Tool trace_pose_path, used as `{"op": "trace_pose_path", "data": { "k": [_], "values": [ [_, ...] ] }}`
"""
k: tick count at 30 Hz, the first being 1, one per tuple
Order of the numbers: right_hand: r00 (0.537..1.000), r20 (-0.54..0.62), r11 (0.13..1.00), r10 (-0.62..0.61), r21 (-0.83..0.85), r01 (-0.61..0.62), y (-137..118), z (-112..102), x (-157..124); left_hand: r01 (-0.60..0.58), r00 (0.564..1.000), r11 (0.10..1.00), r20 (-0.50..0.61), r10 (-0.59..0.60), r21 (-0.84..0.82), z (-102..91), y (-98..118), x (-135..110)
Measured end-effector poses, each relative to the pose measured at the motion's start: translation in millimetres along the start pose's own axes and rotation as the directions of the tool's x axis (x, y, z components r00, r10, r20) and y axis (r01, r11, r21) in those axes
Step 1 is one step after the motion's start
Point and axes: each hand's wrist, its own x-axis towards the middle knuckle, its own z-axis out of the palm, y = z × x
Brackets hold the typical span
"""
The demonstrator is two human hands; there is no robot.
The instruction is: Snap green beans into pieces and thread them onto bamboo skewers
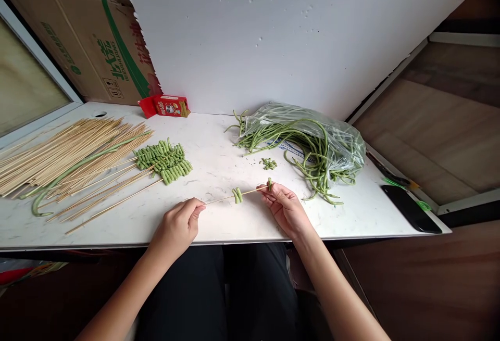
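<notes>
Pinched in my left hand (178, 225) is one end of a thin wooden skewer (221, 200), held just above the table's front part. Two short cut bean pieces (237, 195) sit side by side partway along the skewer. My right hand (284, 206) is closed on another short bean piece (269, 185) at the skewer's far tip; whether the tip has gone through it I cannot tell. Left of my hands lie several skewers loaded with rows of bean pieces (164, 160). A small heap of bean scraps (269, 163) lies beyond my right hand.
Long green beans (273, 130) spill from a clear plastic bag (344, 138) at the back right. Bare skewers (70, 148) with a long bean across them cover the left side. A red box (172, 106), a black phone (411, 209) and scissors (386, 170) also lie there.
</notes>
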Motion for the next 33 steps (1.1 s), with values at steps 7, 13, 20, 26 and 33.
{"op": "trace_pose_path", "data": {
  "k": [7, 13, 20, 26, 33],
  "values": [
    [1.0, -0.007, 1.0, -0.012, -0.016, 0.012, 0.1, 0.3, -0.1, 0.022, 1.0, 1.0, 0.007, -0.022, -0.018, 0.8, -0.8, -1.2],
    [0.999, -0.011, 0.998, -0.033, -0.058, 0.032, -0.5, 1.1, -1.1, 0.036, 0.999, 0.999, 0.008, -0.036, -0.025, 0.3, -0.7, -0.5],
    [0.999, -0.009, 0.999, -0.04, -0.035, 0.04, -2.3, 3.7, -1.2, 0.035, 0.999, 0.999, 0.013, -0.035, -0.034, 0.5, -1.4, -0.9],
    [0.998, -0.047, 0.999, -0.029, -0.038, 0.027, -3.0, 5.1, -1.4, 0.039, 0.999, 0.998, 0.017, -0.039, -0.04, -0.7, -0.9, -0.5],
    [0.996, -0.086, 0.999, -0.039, -0.009, 0.039, -0.1, 6.0, -0.8, 0.048, 0.999, 0.998, 0.017, -0.047, -0.046, -0.7, -0.6, -0.3]
  ]
}}
